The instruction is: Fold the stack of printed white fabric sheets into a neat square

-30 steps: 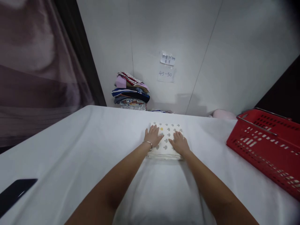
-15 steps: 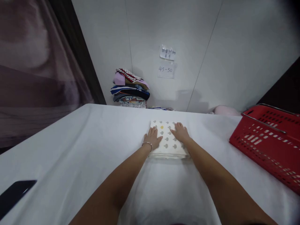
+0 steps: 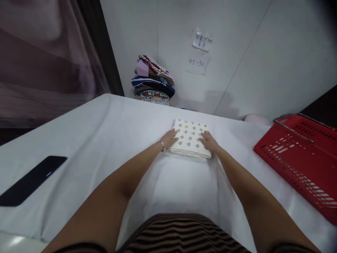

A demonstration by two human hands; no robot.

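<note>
A folded white cloth (image 3: 190, 136) with a grey print and one small yellow mark lies flat on a white-covered table (image 3: 126, 140). At its left edge is my left hand (image 3: 170, 138), fingers stretched out and touching the cloth, with a bracelet on the wrist. My right hand (image 3: 209, 140) rests against the right edge, its fingers extended over the cloth's border. Neither hand is closed around the cloth. The cloth's layered front fold faces me.
A red plastic basket (image 3: 295, 168) with a metal handle stands at the right. On the left lies a black phone-like slab (image 3: 31, 182). Behind the table are a stack of folded fabrics (image 3: 154, 80) and a wall with paper notes (image 3: 197, 63).
My hands have slid from the top of the cloth out to its two sides. The view has tilted down, showing more of the table and a striped garment below.
</note>
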